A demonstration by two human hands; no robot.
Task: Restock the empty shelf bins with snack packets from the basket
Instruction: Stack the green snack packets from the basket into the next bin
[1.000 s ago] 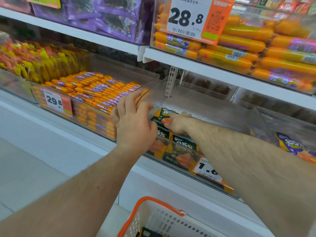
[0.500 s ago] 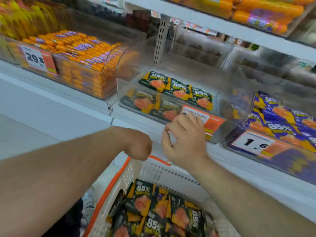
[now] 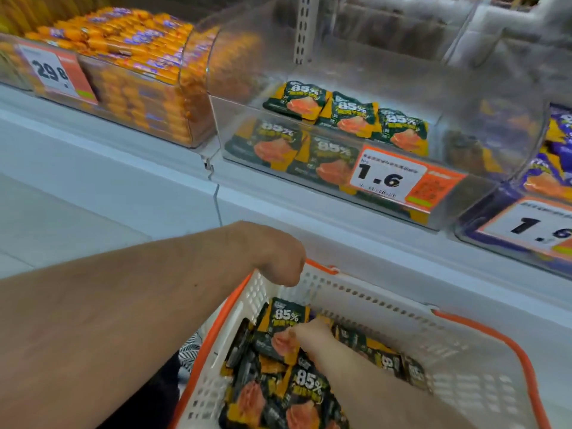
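A white basket with an orange rim (image 3: 387, 308) stands below the shelf and holds several dark green and orange "85%" snack packets (image 3: 306, 388). My right hand (image 3: 309, 337) is down inside it, its fingers pinching one upright packet (image 3: 288, 317) at the lower edge. My left hand (image 3: 275, 255) hangs bent at the wrist over the basket's far left corner, its fingers hidden beneath it. Above, the clear shelf bin (image 3: 483, 125) holds several of the same packets (image 3: 346, 116) along its front and left part.
A "1.6" price tag (image 3: 390, 178) is stuck on the bin's front. To the left stands a bin full of orange sausage sticks (image 3: 133, 57) tagged 29.8. On the right is a bin of purple packets (image 3: 557, 168). The white shelf ledge (image 3: 371, 230) runs between bins and basket.
Both hands have left the shelf bin and dropped to the basket. My right hand went from the bin's front down among the packets and took hold of one.
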